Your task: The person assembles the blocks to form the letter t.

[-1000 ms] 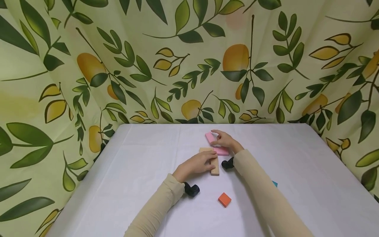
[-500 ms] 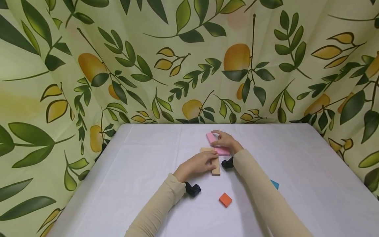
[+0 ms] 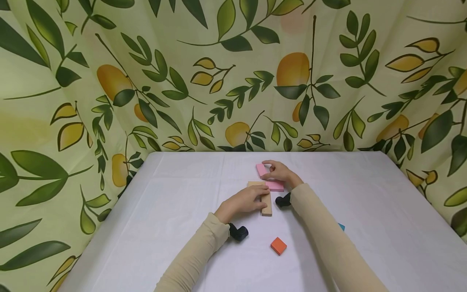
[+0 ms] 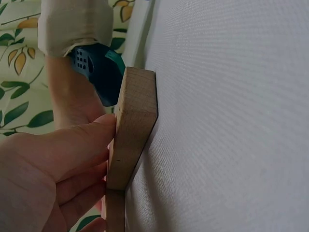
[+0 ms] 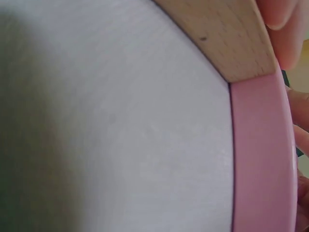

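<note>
- Two hands stay at work on the white tabletop (image 3: 175, 202), almost unchanged over the last second, which suggests a pause or very fine adjusting.
- Leftmost, the left hand (image 3: 241, 201) keeps thumb and fingertips on the near wooden block (image 3: 267, 198); I cannot tell whether its grip squeezes.
- The far wooden block (image 3: 255, 183) lies crosswise, touching the near one, so this join appears settled.
- Next, the tilted pink block (image 3: 260, 169) lies beyond, its grip unchanged: the right hand's thumb and finger pinch it.
- The crosswise pink block (image 3: 276, 187) butts against wood, as the right wrist view shows.
- The orange block (image 3: 279, 246) sits nearer the person, untouched.
- The right hand (image 3: 280, 172) holds its place.
- Rightmost, the blue piece (image 3: 341, 227) shows slightly less beside the sleeve (image 3: 324, 227) than half a second ago.
</note>
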### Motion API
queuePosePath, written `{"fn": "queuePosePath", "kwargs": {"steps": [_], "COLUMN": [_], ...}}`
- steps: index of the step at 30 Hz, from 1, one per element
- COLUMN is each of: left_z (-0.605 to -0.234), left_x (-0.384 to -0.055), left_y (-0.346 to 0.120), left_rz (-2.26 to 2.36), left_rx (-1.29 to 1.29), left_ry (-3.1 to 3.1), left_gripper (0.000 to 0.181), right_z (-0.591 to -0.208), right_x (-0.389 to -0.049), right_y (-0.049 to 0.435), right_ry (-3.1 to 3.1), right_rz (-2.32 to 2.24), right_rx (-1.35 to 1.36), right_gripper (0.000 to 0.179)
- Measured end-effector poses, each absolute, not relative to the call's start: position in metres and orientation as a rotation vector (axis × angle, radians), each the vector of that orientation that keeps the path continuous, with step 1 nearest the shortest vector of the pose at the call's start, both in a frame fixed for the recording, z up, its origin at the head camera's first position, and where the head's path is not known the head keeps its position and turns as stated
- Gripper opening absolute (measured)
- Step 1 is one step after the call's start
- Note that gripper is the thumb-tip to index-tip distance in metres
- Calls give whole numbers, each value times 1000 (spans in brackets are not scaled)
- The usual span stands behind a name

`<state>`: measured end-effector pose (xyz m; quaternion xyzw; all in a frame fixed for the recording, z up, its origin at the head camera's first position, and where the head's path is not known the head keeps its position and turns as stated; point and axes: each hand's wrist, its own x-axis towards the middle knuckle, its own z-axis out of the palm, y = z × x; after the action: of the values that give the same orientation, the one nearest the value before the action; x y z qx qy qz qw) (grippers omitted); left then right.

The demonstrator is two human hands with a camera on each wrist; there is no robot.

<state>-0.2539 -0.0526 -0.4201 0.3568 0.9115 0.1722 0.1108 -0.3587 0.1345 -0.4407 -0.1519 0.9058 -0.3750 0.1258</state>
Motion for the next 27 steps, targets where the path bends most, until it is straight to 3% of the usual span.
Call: {"fn": "queuePosePath", "kwargs": {"steps": [27], "left_z": [-419], "left_x": [-254], "left_y": [-53], "left_rz": [528], "left_rx": [1087], "left_ry": [2678], "left_gripper": [46], "right_z": [-441], "right_x": [-352], "right_y": [137], "right_ry": [2633], "right_rz": [-1266], "right_rx": [-280], "right_gripper": [62]}}
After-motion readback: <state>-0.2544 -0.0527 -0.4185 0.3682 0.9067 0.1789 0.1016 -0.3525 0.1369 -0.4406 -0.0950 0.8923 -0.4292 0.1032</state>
